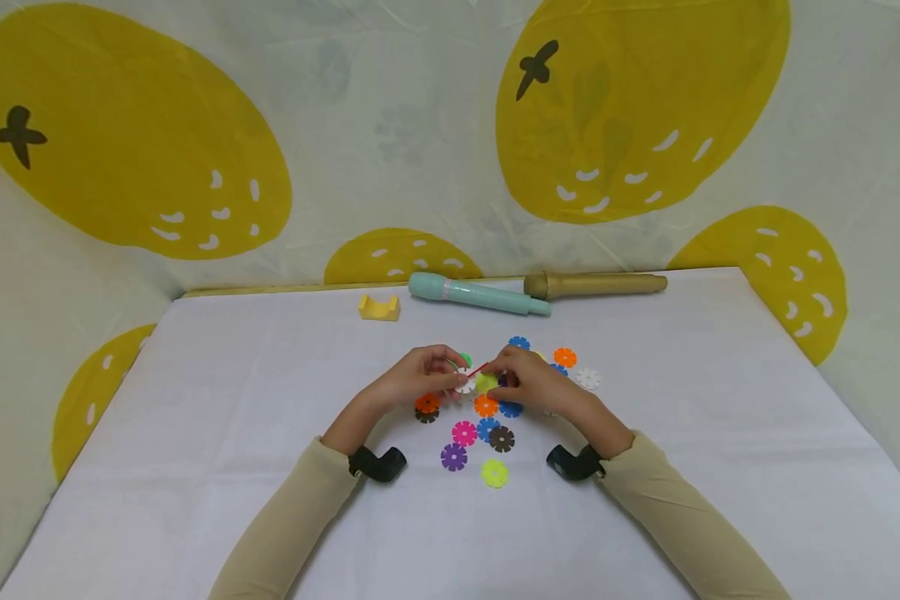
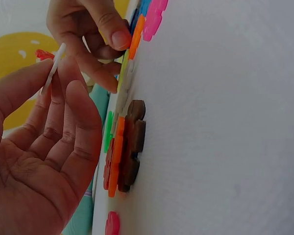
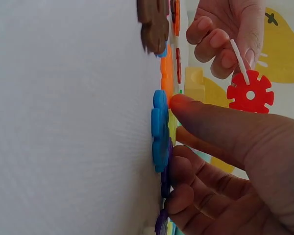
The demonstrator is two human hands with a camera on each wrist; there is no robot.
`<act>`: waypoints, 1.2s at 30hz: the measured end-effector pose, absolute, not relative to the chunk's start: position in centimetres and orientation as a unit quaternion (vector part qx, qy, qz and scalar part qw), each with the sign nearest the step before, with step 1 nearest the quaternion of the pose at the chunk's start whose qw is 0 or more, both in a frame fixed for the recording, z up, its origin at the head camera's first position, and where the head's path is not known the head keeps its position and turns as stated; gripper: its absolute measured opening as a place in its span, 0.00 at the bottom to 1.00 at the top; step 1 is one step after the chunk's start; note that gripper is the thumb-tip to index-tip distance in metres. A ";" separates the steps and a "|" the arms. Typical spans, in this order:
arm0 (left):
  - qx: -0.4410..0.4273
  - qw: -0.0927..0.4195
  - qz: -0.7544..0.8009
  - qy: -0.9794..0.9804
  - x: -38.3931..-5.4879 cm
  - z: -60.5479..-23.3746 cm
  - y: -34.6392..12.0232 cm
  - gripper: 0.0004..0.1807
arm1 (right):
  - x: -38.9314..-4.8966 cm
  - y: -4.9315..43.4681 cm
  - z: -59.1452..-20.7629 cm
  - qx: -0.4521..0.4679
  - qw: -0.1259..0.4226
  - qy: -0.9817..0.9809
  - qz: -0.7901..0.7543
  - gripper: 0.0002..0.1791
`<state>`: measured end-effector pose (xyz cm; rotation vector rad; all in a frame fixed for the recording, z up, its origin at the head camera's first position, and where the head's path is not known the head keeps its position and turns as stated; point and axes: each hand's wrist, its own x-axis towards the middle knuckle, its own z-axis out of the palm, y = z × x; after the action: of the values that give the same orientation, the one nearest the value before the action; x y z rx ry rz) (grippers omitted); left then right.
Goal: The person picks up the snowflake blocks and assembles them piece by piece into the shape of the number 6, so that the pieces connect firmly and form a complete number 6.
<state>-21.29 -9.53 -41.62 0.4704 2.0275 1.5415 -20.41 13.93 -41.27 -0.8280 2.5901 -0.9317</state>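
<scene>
My left hand [image 1: 423, 375] pinches a white notched disc [image 2: 54, 68] between thumb and fingertips, above the table. A red notched disc [image 3: 260, 97] is joined to its edge, standing crosswise to it. To the right, my right hand [image 1: 528, 382] is down at the loose discs. Its thumb and index finger pinch a yellow-green notched disc [image 1: 486, 383] by its edges, at table level. Close by the right thumb lie an orange disc [image 1: 486, 406] and a blue disc [image 3: 159, 131]. Beneath the left hand, another orange disc [image 2: 116, 156] overlaps a brown one [image 2: 134, 147].
Nearer the person lie pink [image 1: 464, 433], purple [image 1: 453, 457] and yellow [image 1: 495, 473] discs. A white disc [image 1: 588, 378] lies to the right. Farther back are a yellow cradle-shaped block [image 1: 379, 308], a teal toy microphone [image 1: 480, 293] and a tan toy microphone [image 1: 596, 284].
</scene>
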 end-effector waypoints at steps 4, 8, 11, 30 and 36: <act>0.176 0.276 0.574 0.751 -21.3 -41.6 -9.6 0.14 | -20.3 13.9 -41.2 -0.276 0.129 0.893 -0.332 0.16; 0.168 0.287 0.579 0.744 -21.2 -41.6 -9.6 0.15 | -20.2 13.9 -41.0 -0.261 0.133 0.891 -0.348 0.15; 0.161 0.293 0.583 0.740 -21.2 -41.7 -9.6 0.15 | -20.1 13.9 -41.0 -0.247 0.137 0.891 -0.354 0.15; 0.113 0.291 0.571 0.759 -21.0 -41.4 -9.4 0.13 | -20.7 14.4 -41.4 -0.187 0.109 0.860 -0.463 0.08; 0.111 0.283 0.572 0.762 -21.0 -41.4 -9.4 0.13 | -20.9 14.5 -41.1 -0.163 0.100 0.842 -0.505 0.12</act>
<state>-21.03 -9.45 -41.37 0.2964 2.0391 1.5304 -20.93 14.50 -41.10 -0.4829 2.4878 -1.4932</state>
